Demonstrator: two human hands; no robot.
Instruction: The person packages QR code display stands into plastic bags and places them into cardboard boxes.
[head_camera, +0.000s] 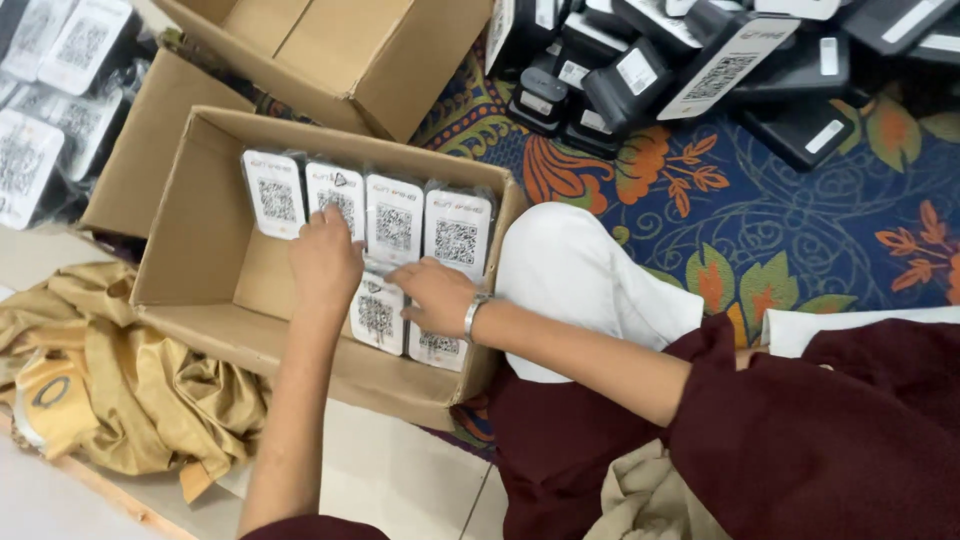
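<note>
The fingers of the left hand (325, 262) curl down over the top edge of a white code-printed device pack, second from the left in the row standing against the far wall of the open cardboard box (185, 250); they are bent together on that pack's upper edge, though whether they pinch it or only press on it cannot be told. The right hand (440, 293), a metal bracelet (472, 316) at its wrist, lies flat with fingers close together on the nearer row of packs (378, 318), beside the box's right wall.

As a judgement, the step in hand is packing: seating flat packs upright in rows inside the box. The far row of packs (395, 225) holds four side by side; the nearer row shows two, at the near right corner. The next move seems to call for pressing the nearer packs straight and filling the bare stretch toward the box's left wall.

Both hands hide the packs beneath them, so the grip is unclear. The box's near wall hides the packs' lower ends. More packs lie at the picture's left edge, cut off, and a heap of dark devices (700, 60) rests on the patterned rug (800, 230), cropped at the top. A second cardboard box (340, 50) is only partly in view; mustard cloth (120, 380) lies by the near left corner.
</note>
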